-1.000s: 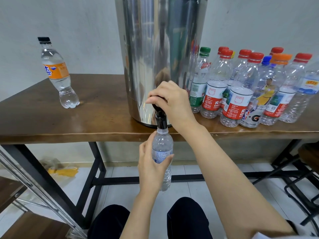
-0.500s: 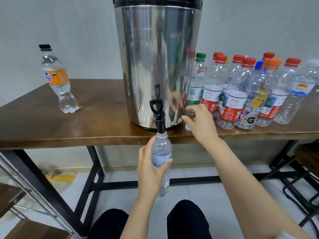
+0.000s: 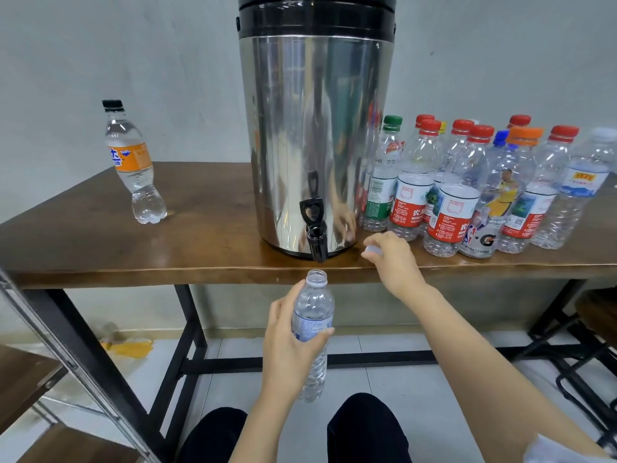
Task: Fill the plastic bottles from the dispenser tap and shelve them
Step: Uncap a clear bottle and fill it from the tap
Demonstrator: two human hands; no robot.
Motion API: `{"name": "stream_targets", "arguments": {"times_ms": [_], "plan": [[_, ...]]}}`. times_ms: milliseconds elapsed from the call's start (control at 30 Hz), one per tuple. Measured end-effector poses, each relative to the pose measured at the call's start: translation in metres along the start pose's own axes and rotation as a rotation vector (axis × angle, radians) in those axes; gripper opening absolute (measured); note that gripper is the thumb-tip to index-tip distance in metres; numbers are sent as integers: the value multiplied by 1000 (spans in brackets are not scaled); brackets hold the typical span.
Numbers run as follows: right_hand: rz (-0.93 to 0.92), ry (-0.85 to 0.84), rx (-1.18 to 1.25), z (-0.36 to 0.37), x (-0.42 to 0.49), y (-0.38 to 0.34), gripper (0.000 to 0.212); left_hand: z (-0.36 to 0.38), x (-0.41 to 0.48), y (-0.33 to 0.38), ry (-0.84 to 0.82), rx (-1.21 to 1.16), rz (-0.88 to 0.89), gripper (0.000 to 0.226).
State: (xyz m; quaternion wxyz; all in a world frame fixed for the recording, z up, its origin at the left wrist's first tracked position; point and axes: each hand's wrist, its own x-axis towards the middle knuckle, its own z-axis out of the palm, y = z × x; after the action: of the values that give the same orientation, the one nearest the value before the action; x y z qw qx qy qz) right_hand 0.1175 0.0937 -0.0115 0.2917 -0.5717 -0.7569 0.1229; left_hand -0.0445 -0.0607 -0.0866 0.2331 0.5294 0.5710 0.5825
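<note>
Now left hand (image 3: 287, 344) grips bottle (image 3: 314, 304); right hand (image 3: 395, 264) pinches cap (image 3: 372, 250).

Far left, orange-label bottle (image 3: 129, 157): small white "FANTA" beside a large blue-and-white Chinese character.
By the dispenser (image 3: 314, 128), green-label bottle (image 3: 379, 195): barcode, digits too small.
First red-label bottle (image 3: 412, 203): white "农夫", with "NONG…" under it, cut off.
Second red-label bottle (image 3: 449, 218): "农" only.
Sports bottle (image 3: 480, 237): NBA logo, large "G" mark.
Far-right bottle (image 3: 581, 180): yellow patch, characters blurred.
Held bottle (image 3: 312, 325): blue print, unreadable.
</note>
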Motion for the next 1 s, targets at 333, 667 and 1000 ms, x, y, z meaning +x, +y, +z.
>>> {"name": "stream_targets", "arguments": {"times_ms": [333, 667, 1000], "plan": [[-519, -1, 588, -70, -59, -115, 29, -36, 5, 16, 99, -57, 53, 84], [-696, -398, 151, -39, -46, -150, 28, -69, -2, 29, 143, 3, 104, 83], [-688, -429, 59, -33, -48, -168, 20, -84, -9, 34, 151, 26, 116, 82]]}}
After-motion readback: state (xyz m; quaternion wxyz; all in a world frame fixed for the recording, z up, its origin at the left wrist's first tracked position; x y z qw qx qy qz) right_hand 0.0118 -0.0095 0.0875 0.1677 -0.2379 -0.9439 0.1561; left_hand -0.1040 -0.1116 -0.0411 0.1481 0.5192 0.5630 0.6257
